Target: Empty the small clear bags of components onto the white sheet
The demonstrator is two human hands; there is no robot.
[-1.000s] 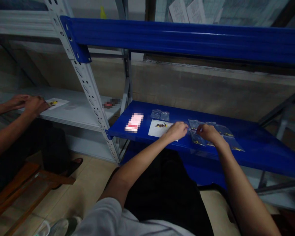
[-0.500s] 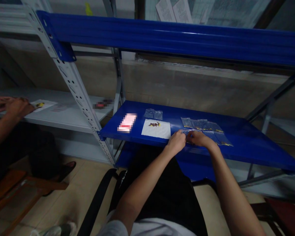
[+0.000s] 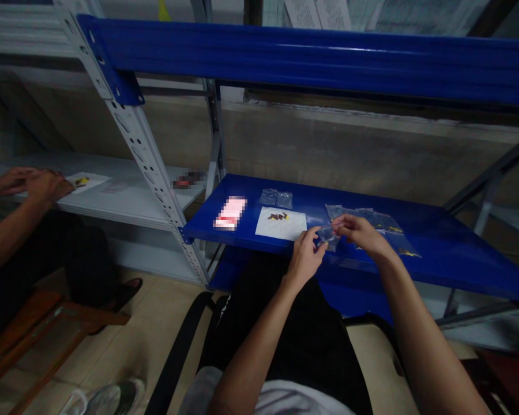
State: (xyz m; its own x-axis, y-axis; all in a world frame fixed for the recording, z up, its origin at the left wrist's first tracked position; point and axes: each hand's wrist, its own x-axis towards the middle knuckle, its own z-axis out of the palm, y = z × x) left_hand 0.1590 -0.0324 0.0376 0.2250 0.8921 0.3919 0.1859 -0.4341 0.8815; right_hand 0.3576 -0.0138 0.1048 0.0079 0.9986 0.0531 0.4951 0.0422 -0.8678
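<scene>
My left hand [image 3: 306, 253] grips the lower left side of a small clear plastic bag [image 3: 327, 232] between thumb and fingers. At the bag's upper right edge, my right hand [image 3: 360, 233] pinches the plastic with its fingertips. Whether anything is inside this bag I cannot tell. Just left of my hands lies a white paper sheet [image 3: 270, 230] with a small pile of brown and yellow pieces [image 3: 278, 217] on it. Several clear bags [image 3: 387, 222] with small yellow bits in them lie beside and behind my right hand.
Two flat clear bags [image 3: 275, 198] lie behind the sheet on the blue shelf [image 3: 436, 242]. A blurred-out pink object [image 3: 230, 213] is at its left. A blue beam [image 3: 285, 55] crosses above. Left of the upright [image 3: 145, 155], a co-worker's hands [image 3: 38, 184] work at a grey shelf [image 3: 142, 204].
My hands have lifted slightly and now show the clear bag held between them. My left fingers have spread along its side, and my right hand has risen. The view has shifted slightly.
</scene>
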